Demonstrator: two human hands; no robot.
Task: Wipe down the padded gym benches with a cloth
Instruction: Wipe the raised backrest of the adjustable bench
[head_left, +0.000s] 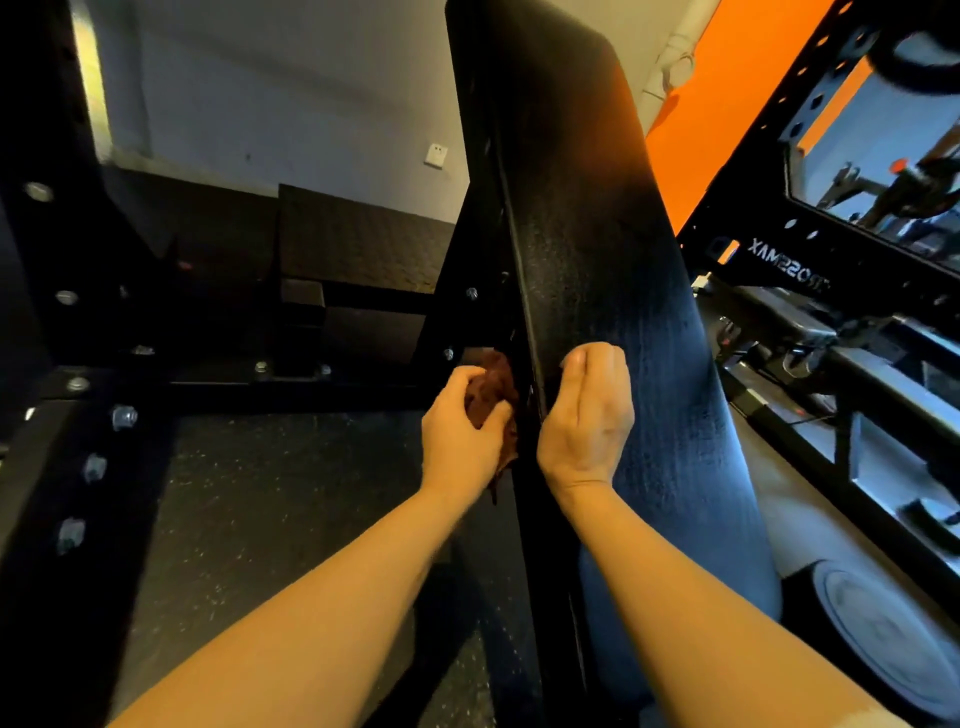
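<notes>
A long black padded bench back rises steeply through the middle of the head view, its surface streaked. My left hand grips a crumpled dark red cloth against the pad's left side edge, near its black steel support. My right hand holds the same edge from the front face, with its fingers curled round the edge and the thumb on the front. Part of the cloth is hidden behind my left fingers and the pad edge.
A black bolted rack frame stands at the left on speckled rubber flooring. To the right are a black rig beam with lettering, an orange wall, a mirror and a weight plate. A wall socket sits behind.
</notes>
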